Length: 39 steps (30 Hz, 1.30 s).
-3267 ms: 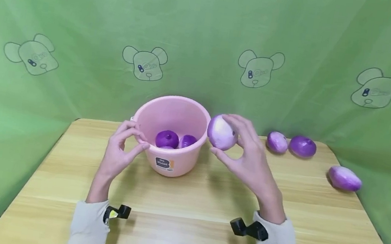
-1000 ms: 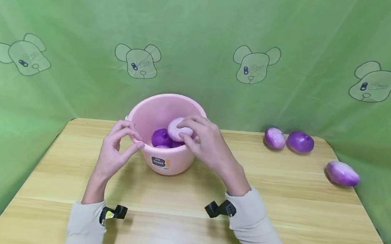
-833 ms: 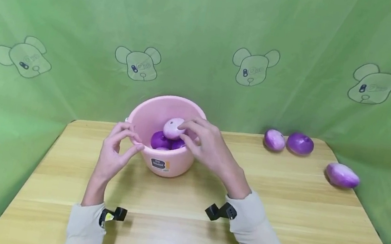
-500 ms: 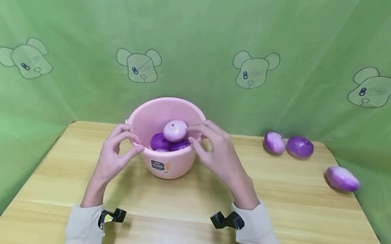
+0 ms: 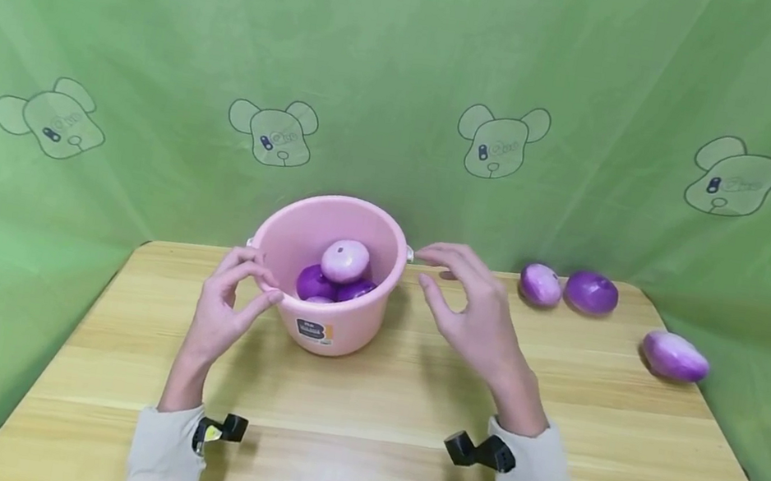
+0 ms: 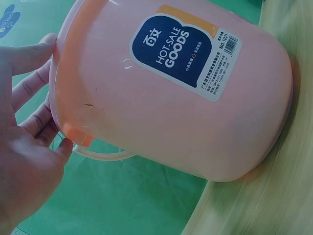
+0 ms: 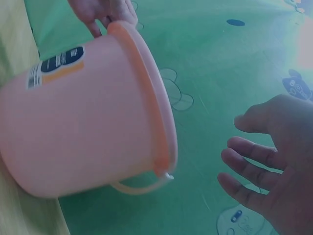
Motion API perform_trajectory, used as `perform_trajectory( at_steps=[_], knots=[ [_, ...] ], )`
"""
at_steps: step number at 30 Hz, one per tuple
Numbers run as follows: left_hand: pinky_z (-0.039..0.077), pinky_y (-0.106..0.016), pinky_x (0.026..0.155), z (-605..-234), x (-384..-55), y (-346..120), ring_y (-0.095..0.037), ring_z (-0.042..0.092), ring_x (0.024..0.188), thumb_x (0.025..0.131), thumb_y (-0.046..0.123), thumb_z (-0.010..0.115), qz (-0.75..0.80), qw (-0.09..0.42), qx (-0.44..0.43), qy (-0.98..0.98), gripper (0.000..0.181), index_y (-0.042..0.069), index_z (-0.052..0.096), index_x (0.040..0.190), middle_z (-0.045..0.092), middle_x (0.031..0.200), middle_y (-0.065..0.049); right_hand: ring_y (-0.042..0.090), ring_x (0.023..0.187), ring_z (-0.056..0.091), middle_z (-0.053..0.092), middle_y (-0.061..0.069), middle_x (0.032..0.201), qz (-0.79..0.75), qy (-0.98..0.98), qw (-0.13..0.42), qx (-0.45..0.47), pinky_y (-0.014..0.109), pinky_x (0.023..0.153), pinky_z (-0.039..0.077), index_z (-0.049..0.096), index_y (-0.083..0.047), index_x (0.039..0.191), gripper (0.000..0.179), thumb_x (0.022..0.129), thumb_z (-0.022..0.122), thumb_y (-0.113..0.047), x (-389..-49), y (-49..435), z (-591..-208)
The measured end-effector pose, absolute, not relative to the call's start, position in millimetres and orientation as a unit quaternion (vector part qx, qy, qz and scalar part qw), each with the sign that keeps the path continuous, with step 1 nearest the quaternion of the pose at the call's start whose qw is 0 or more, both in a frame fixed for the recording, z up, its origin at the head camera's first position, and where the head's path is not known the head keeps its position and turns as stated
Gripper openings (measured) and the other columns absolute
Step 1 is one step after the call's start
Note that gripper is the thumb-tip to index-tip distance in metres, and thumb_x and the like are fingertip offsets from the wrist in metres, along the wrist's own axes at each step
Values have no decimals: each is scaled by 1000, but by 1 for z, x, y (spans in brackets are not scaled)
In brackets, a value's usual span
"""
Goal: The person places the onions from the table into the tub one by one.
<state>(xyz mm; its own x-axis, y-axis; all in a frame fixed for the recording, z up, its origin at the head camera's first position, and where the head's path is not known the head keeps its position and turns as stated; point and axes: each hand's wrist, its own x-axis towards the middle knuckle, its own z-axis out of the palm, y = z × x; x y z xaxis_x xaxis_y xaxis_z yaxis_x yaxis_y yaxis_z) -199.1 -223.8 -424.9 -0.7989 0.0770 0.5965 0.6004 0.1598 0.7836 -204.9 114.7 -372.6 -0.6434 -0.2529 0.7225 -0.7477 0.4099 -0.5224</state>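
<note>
A pink bucket (image 5: 360, 330) stands upright at the back of the wooden table, its label facing me. My left hand (image 5: 221, 312) pinches the bucket's near-left rim; in the left wrist view the thumb is on one side of the rim (image 6: 61, 54) and the fingers on the other. Inside, a pale purple-and-white onion (image 5: 345, 260) rests on top of darker purple onions (image 5: 315, 283). To the right of the bucket, my right hand (image 5: 481, 321) is in the air with fingers loosely bent and nothing in it. The right wrist view shows that hand (image 7: 274, 161) apart from the bucket.
Farther right on the table's back edge lie a purple-and-white onion (image 5: 541, 284) and a dark purple one (image 5: 591, 293), side by side. A longer purple-and-white onion (image 5: 675, 356) sits near the right edge. A green curtain (image 5: 399, 51) hangs behind the table (image 5: 351, 468).
My right hand has carried the pale onion into the bucket, let go of it and drawn back to the right. My left hand has stayed on the rim.
</note>
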Motion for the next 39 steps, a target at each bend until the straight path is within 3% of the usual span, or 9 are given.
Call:
perform_trajectory(
  at_steps=[4, 7, 13, 20, 26, 31, 35, 39],
  knots=[
    [25, -47, 124, -425, -199, -224, -45, 44, 125, 81, -15, 75, -604, 216, -234, -731, 16, -5, 68, 91, 50, 116, -33, 24, 114, 65, 69, 8, 123, 435, -793, 289, 314, 31, 92, 57, 70, -5, 122, 32, 91, 74, 1, -204, 124, -372],
    [25, -47, 124, -425, -199, -224, -46, 43, 125, 81, -15, 75, -605, 216, -234, -730, 16, -5, 68, 91, 49, 116, -35, 24, 114, 65, 69, 7, 124, 428, -794, 296, 315, 26, 93, 55, 70, -5, 122, 33, 90, 75, 1, -204, 129, -372],
    [25, -47, 125, -426, -199, -222, -47, 44, 124, 80, -15, 76, -607, 215, -234, -729, 17, -5, 68, 91, 54, 116, -24, 25, 113, 65, 68, 9, 124, 417, -794, 310, 316, 29, 91, 55, 70, -6, 123, 37, 88, 76, 3, -202, 137, -370],
    [24, -48, 124, -425, -199, -224, -43, 45, 125, 80, -16, 75, -604, 219, -232, -730, 17, -5, 68, 92, 56, 116, -13, 25, 113, 64, 67, 9, 127, 414, -798, 319, 300, 20, 95, 50, 69, -5, 125, 40, 87, 77, 3, -202, 147, -367],
    [24, -48, 124, -424, -198, -224, -40, 46, 126, 80, -14, 76, -601, 218, -232, -733, 17, -4, 68, 92, 56, 116, -16, 22, 101, 64, 68, 9, 127, 399, -804, 348, 272, 26, 92, 49, 70, -5, 123, 40, 85, 78, 2, -204, 159, -367],
    [24, -48, 124, -425, -197, -224, -47, 43, 125, 81, -13, 76, -603, 217, -231, -732, 16, -4, 68, 91, 56, 116, -16, 17, 89, 60, 68, 11, 127, 400, -804, 355, 260, 17, 80, 49, 70, -4, 124, 41, 85, 78, 4, -206, 168, -372],
    [24, -49, 124, -425, -197, -223, -47, 43, 126, 81, -13, 76, -603, 217, -231, -733, 16, -4, 69, 92, 56, 117, -13, 26, 103, 64, 67, 13, 127, 397, -808, 359, 247, 16, 91, 48, 70, -4, 124, 42, 84, 78, 6, -208, 176, -372],
    [24, -50, 124, -423, -197, -223, -47, 43, 127, 81, -13, 76, -602, 218, -231, -733, 17, -4, 69, 92, 56, 117, -13, 33, 118, 62, 67, 14, 128, 393, -814, 359, 231, 25, 105, 47, 70, -4, 124, 42, 84, 79, 6, -207, 183, -372]
  ],
)
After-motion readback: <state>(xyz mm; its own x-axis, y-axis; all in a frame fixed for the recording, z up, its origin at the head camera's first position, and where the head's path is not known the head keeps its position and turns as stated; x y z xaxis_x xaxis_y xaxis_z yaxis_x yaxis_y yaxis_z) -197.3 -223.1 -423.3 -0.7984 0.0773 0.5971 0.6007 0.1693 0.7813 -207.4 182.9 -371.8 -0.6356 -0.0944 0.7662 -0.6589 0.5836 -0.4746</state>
